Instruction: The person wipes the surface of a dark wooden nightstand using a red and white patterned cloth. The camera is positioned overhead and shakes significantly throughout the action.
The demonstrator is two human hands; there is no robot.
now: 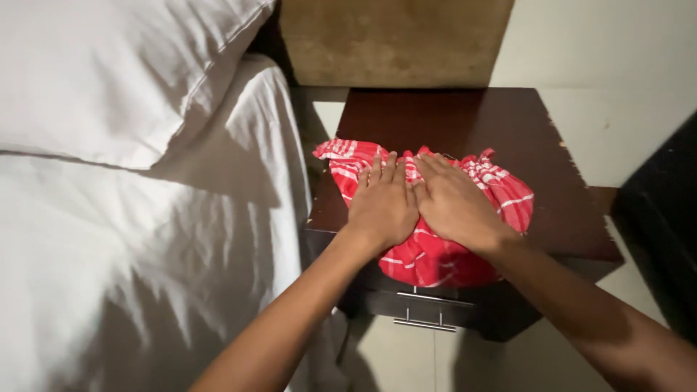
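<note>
A crumpled red cloth with white checks lies on a dark brown bedside table, bunched near its front edge and hanging slightly over it. My left hand lies flat on the cloth's left half, fingers together and pointing away from me. Beside it, my right hand presses flat on the middle of the cloth, its thumb side touching the left hand. Neither hand grips the fabric; both rest palm down on top.
A bed with a white sheet and a white pillow fills the left side. A tan padded headboard stands behind the table. The table's drawer has a metal handle. A dark object stands at the right.
</note>
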